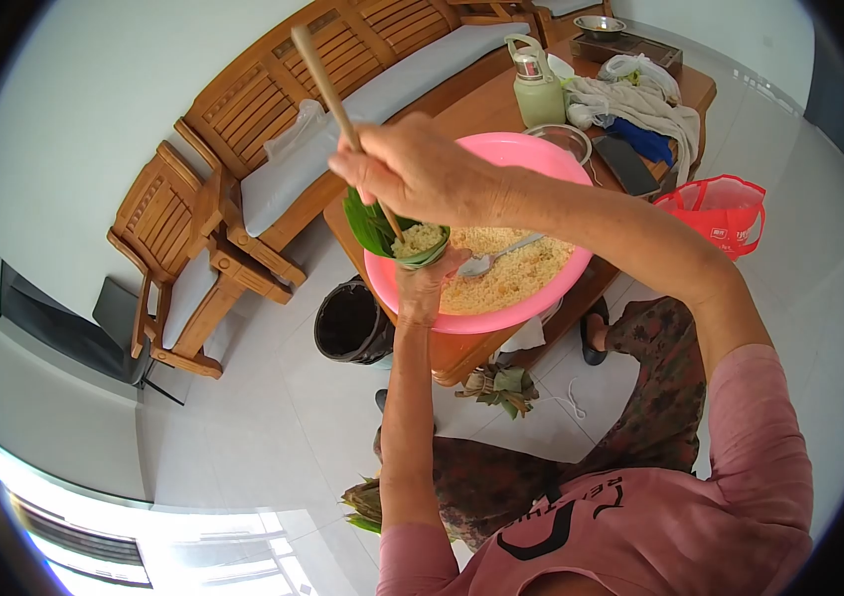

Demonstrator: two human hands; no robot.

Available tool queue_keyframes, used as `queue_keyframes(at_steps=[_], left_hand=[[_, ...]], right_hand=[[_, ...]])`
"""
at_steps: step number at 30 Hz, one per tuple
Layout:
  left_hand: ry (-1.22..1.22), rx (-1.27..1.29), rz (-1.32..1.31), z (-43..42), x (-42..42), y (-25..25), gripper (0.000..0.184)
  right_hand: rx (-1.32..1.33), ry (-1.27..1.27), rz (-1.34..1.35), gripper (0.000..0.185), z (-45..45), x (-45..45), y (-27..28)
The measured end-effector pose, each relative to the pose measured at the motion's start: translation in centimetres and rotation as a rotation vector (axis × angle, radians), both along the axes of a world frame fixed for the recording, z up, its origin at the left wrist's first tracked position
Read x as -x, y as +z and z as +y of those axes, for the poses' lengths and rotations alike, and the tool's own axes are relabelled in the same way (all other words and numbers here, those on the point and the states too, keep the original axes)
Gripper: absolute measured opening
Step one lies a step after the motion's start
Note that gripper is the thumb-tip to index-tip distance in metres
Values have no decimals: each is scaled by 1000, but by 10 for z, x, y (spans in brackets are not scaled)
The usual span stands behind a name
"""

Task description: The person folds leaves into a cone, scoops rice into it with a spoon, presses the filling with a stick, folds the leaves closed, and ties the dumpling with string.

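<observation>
My right hand [422,171] is closed round a wooden stick [327,89], whose lower end goes into the grain filling [419,239] in a green leaf cone [370,224]. Below it, my left hand [424,288] holds the leaf cone from underneath, over the near left rim of a pink basin [501,320]. Pale yellow grain [501,280] lies in the basin, and a metal spoon [478,265] rests on it. My right forearm hides part of the basin.
The basin stands on a wooden table [454,364]. Behind it are a green jug [538,99], cloths [630,107] and a dark tray [624,164]. A black bin [352,323] stands left; leaf bundles [501,387] lie below. A red bag [715,211] is at right.
</observation>
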State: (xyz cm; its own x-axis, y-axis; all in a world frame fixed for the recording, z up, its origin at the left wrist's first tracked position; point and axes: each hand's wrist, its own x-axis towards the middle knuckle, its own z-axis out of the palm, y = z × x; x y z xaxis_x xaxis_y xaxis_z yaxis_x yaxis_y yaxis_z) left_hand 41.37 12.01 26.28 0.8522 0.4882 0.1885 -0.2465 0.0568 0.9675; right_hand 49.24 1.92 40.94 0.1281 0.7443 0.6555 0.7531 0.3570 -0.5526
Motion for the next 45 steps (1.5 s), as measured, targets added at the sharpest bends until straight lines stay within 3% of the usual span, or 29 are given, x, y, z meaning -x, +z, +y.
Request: queue_keyframes(at_steps=[3,6,9,12,16,21,26,30,31,34,38,42,45], left_hand=[[9,1,1,-4,1,4,24],[9,19,-7,-1,1,2,24],[-3,45,-8,-1,2,3,24],[-25,91,-47,-2,1,2,24],[-42,134,-82,-2,3,5,24],[-61,106,-20,5,2,-2,25],[-29,125,-53,-5,2,7,25],[-46,79,-37,3,4,0,26],[-52,61,-20,3,3,-1,26],[-34,62,-43,1,3,1,27],[-30,104,-50,-1,4,5,27],[-27,100,-38,-1,4,3,27],[-28,113,-45,0,3,2,28]], right_hand=[[31,49,-37,29,13,1,-32],[96,107,107,30,14,-8,-24],[-276,123,149,34,4,-9,0],[-145,-4,-12,33,-3,-14,-9],[-37,54,95,32,7,-10,-41],[-127,15,124,32,-10,-6,2],[-101,105,118,33,17,-10,-45],[-147,63,110,32,3,-5,-13],[-294,74,127,32,2,-4,-6],[-54,-59,-51,29,0,-14,-16],[32,50,105,27,7,-15,-37],[-252,18,114,29,-7,-12,-2],[-157,-15,50,27,-9,-14,-11]])
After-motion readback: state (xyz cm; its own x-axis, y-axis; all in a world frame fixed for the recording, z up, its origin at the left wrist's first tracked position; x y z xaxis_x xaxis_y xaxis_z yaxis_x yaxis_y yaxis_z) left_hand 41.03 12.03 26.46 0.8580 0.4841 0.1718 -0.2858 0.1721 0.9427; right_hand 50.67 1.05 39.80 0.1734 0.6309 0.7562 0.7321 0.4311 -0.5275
